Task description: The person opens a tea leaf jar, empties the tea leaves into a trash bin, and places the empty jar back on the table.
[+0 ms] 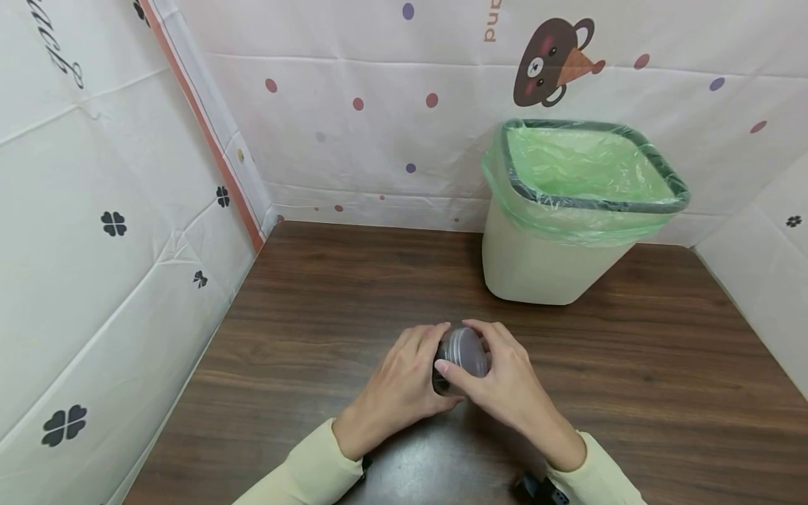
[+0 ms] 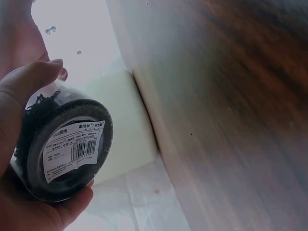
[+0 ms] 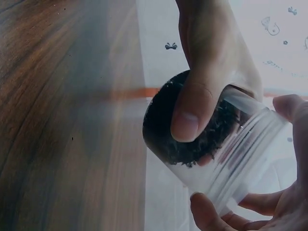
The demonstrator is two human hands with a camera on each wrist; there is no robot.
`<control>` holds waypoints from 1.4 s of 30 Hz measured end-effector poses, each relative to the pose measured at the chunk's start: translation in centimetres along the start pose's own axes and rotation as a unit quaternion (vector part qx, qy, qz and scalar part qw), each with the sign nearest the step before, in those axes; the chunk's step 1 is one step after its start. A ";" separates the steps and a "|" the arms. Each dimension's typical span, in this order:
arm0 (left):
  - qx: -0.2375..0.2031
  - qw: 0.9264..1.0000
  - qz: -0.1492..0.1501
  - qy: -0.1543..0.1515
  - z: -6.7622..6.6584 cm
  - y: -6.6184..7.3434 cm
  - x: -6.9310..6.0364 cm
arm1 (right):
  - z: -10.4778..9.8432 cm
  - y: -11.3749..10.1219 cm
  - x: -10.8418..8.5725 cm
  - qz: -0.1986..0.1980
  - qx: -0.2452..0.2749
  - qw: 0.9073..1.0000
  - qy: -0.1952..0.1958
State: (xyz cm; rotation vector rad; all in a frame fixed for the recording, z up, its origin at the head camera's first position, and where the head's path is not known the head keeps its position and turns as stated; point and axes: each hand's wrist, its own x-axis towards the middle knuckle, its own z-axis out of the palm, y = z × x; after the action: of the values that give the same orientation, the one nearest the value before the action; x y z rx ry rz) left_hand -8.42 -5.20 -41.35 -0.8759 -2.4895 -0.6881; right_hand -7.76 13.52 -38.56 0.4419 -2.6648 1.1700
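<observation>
A clear round plastic jar (image 3: 161, 122) with dark, shredded-looking contents is held tilted over the table, its lid end towards my right. My left hand (image 1: 404, 375) grips the jar body, fingers and thumb wrapped about it. At the other end, my right hand (image 1: 508, 382) holds the ridged clear lid (image 1: 473, 351) by its rim, thumb on the near side. The lid sits on the jar. In the left wrist view the black-rimmed jar bottom faces the camera, with a white printed label (image 2: 74, 147) and a barcode on it. What the dark contents are, I cannot tell.
A cream bin (image 1: 543, 259) lined with a green plastic bag (image 1: 587, 165) stands at the back right of the brown wood-grain table (image 1: 303, 308). White patterned sheets (image 1: 353, 140) rise behind the table and along both sides.
</observation>
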 end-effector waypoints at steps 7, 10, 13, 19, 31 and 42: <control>-0.004 1.000 0.009 0.018 0.1 0.2 0.0 | 0.2 0.0 0.1 -0.021 -0.002 0.999 0.027; -0.008 1.000 0.009 0.021 0.1 0.2 -0.1 | 0.0 0.0 0.2 -0.024 -0.004 0.999 0.035; -0.008 1.000 0.012 0.016 0.0 0.2 -0.1 | -0.2 0.0 0.3 -0.021 -0.005 0.999 0.037; -0.003 1.000 0.017 0.011 0.2 0.2 -0.1 | -0.2 -0.1 0.3 -0.009 -0.007 0.999 0.033; 0.009 0.999 0.023 0.032 0.5 0.3 0.2 | 0.5 0.0 -0.1 -0.033 -0.023 0.997 0.059; -0.003 0.999 0.024 0.026 0.1 0.3 0.4 | 1.0 0.8 -0.2 -0.113 -0.025 0.988 0.106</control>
State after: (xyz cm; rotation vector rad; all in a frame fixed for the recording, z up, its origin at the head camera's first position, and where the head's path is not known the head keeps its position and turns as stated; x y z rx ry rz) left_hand -8.51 -4.75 -41.09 -0.9057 -2.4148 -0.6948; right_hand -7.86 13.36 -39.83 0.5589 -2.3853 1.0186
